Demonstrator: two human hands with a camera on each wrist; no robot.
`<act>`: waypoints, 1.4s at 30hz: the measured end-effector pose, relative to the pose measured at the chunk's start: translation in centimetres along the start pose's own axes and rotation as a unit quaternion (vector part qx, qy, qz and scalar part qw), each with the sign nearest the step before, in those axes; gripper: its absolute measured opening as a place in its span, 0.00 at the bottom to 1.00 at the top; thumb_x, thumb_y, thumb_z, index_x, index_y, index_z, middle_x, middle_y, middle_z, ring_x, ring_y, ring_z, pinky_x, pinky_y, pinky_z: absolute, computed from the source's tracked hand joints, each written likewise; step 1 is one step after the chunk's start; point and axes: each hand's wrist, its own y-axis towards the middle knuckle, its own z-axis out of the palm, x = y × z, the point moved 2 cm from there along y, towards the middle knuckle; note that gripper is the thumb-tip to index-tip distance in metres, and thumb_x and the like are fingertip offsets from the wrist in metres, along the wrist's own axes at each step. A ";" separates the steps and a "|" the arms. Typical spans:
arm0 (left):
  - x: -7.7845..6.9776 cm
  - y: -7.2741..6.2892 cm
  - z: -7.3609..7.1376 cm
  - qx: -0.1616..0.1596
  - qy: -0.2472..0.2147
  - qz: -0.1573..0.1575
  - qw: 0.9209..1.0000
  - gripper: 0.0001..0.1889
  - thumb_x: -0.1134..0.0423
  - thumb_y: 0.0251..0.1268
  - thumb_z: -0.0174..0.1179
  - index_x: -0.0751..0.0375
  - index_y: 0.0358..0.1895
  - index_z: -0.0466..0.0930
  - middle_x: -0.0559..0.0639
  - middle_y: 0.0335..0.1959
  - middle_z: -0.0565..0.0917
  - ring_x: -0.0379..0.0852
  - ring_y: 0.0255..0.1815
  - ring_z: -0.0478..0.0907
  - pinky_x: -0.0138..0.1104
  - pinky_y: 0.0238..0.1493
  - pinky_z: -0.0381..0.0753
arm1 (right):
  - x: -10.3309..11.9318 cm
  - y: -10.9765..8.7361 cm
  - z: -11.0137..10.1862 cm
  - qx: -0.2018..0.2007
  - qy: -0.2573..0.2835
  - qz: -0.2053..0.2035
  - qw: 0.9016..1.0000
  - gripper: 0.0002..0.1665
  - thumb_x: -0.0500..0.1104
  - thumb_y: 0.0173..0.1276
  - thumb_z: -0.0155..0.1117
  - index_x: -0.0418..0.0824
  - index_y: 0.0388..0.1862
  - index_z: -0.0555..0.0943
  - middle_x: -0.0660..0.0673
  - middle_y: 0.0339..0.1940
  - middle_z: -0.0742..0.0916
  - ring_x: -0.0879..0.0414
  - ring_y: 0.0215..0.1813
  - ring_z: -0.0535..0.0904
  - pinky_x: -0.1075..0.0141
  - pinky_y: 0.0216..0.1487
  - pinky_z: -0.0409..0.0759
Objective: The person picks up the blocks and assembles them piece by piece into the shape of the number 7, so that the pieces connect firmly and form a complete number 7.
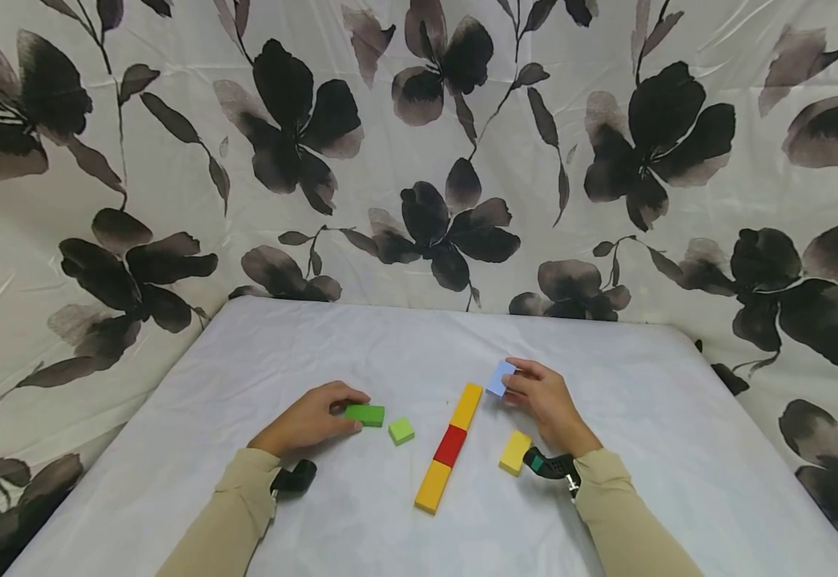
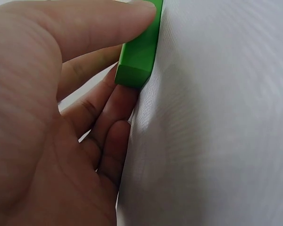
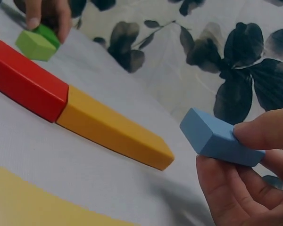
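My left hand (image 1: pixel 316 415) pinches a green block (image 1: pixel 365 415) between thumb and fingers, low against the white cloth in the left wrist view. Just right of it lies a small light-green block (image 1: pixel 400 431). A light-blue block (image 3: pixel 221 139) is held between the thumb and fingertips of my right hand (image 1: pixel 545 401), raised above the cloth. Close by the blue block is the far end of a slanting row: an orange block (image 1: pixel 466 406), a red block (image 1: pixel 450 445) and another orange block (image 1: pixel 433 487), set end to end.
A yellow block (image 1: pixel 515 453) lies right of the row, beside the right wrist's dark strap (image 1: pixel 552 465). The white-covered table (image 1: pixel 347 529) ends at the back against a hanging cloth (image 1: pixel 361 176) printed with dark flowers.
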 end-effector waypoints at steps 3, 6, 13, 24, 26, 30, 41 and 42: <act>0.0 0.0 -0.2 0.005 0.006 0.006 1.000 0.20 0.59 0.62 0.71 0.54 0.58 0.83 0.42 0.53 0.80 0.44 0.54 0.75 0.48 0.63 0.70 | -0.1 0.4 0.3 0.007 0.004 -0.001 1.000 0.26 0.37 0.72 0.65 0.37 0.68 0.75 0.37 0.58 0.76 0.48 0.49 0.80 0.61 0.52 0.82; 0.0 0.0 -0.2 0.007 0.010 0.004 1.000 0.20 0.59 0.62 0.71 0.53 0.58 0.83 0.43 0.53 0.80 0.44 0.54 0.75 0.48 0.63 0.70 | -0.3 0.8 0.6 0.006 0.004 -0.002 1.000 0.25 0.36 0.72 0.64 0.37 0.68 0.75 0.37 0.57 0.76 0.49 0.49 0.79 0.61 0.52 0.82; -0.2 0.1 -0.1 0.002 0.005 -0.015 1.000 0.20 0.61 0.61 0.72 0.52 0.57 0.83 0.42 0.54 0.81 0.44 0.55 0.75 0.47 0.63 0.71 | -0.2 1.4 0.8 -0.002 -0.003 0.014 1.000 0.26 0.37 0.73 0.64 0.39 0.68 0.75 0.37 0.58 0.76 0.47 0.51 0.78 0.61 0.52 0.82; -0.3 -0.1 -0.5 0.009 0.013 -0.027 1.000 0.20 0.63 0.61 0.71 0.50 0.57 0.83 0.42 0.54 0.81 0.44 0.54 0.76 0.47 0.61 0.73 | 0.2 2.4 1.2 -0.017 -0.014 0.036 0.999 0.26 0.39 0.73 0.63 0.41 0.69 0.75 0.38 0.61 0.76 0.46 0.57 0.77 0.59 0.57 0.80; -0.2 -0.3 -0.6 0.009 0.011 -0.023 1.000 0.20 0.62 0.61 0.71 0.50 0.57 0.83 0.42 0.54 0.81 0.44 0.54 0.76 0.47 0.61 0.72 | 0.1 2.7 1.3 -0.021 -0.011 0.040 0.999 0.26 0.39 0.73 0.63 0.42 0.69 0.75 0.39 0.62 0.76 0.46 0.58 0.77 0.58 0.58 0.79; 0.1 -0.5 -0.8 0.015 0.007 -0.014 1.000 0.19 0.62 0.62 0.70 0.49 0.57 0.83 0.42 0.54 0.81 0.45 0.54 0.76 0.48 0.61 0.72 | -0.1 3.1 1.5 -0.024 0.002 0.042 0.999 0.26 0.37 0.73 0.63 0.41 0.69 0.74 0.38 0.62 0.76 0.46 0.58 0.76 0.58 0.59 0.79; 0.5 -0.3 -0.9 0.021 0.009 -0.033 0.999 0.19 0.61 0.62 0.70 0.44 0.57 0.83 0.39 0.54 0.80 0.43 0.55 0.74 0.49 0.62 0.70 | 0.2 3.8 2.2 -0.020 0.009 0.027 0.999 0.27 0.37 0.72 0.64 0.37 0.69 0.74 0.36 0.60 0.76 0.47 0.53 0.77 0.62 0.53 0.81; 0.5 -0.3 -0.9 0.022 0.009 -0.031 0.999 0.19 0.61 0.63 0.70 0.44 0.57 0.83 0.39 0.54 0.80 0.43 0.55 0.74 0.49 0.62 0.70 | 0.3 3.8 2.2 -0.022 0.008 0.029 0.999 0.27 0.37 0.72 0.64 0.38 0.69 0.74 0.37 0.60 0.76 0.48 0.53 0.77 0.62 0.53 0.81</act>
